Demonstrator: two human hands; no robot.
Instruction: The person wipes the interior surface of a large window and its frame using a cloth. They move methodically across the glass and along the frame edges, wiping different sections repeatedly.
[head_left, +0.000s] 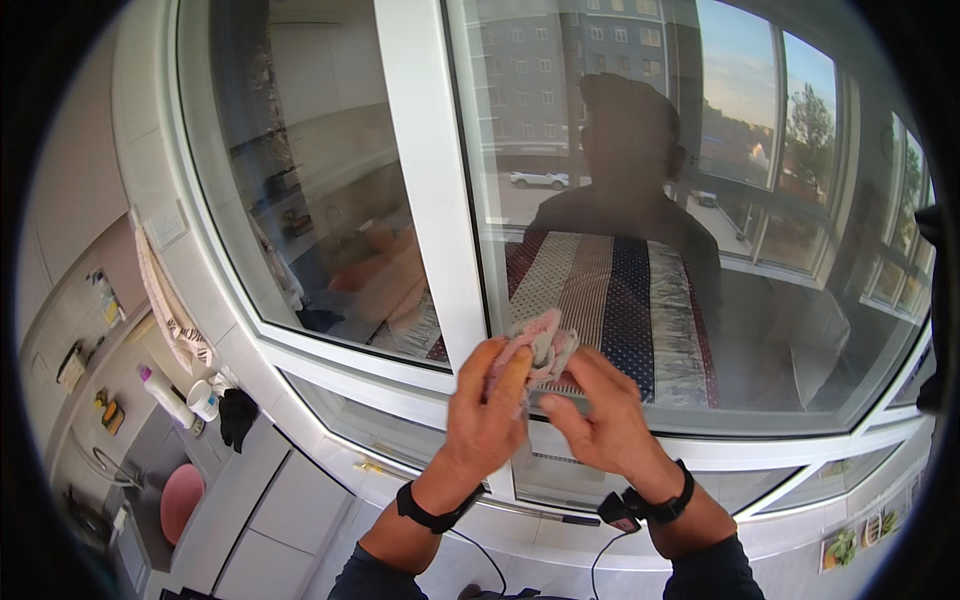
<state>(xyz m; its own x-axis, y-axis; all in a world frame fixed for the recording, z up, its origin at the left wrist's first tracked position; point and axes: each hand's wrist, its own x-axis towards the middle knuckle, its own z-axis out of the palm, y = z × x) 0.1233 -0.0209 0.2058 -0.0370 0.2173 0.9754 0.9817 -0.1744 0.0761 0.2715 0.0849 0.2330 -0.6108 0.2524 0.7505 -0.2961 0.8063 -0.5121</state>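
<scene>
A crumpled pink and grey cloth (545, 348) is bunched up in front of the window glass (780, 340). My left hand (482, 410) is closed round its left side, the thumb lying over the folds. At the cloth's right side, the fingers of my right hand (608, 412) curl in and grip it, their tips partly hidden behind the folds. The thumb of that hand stands a little apart below. Both hands are near the white upright window bar (430, 180). Black straps with small devices circle both wrists, and thin cables hang from them.
At the left, a counter holds a sink with a pink basin (182, 503), a white bottle with a purple cap (165, 395), a white cup (203, 400) and a black cloth (237, 418). A towel (172, 300) hangs above. Behind the glass lies a striped patchwork cover (590, 290).
</scene>
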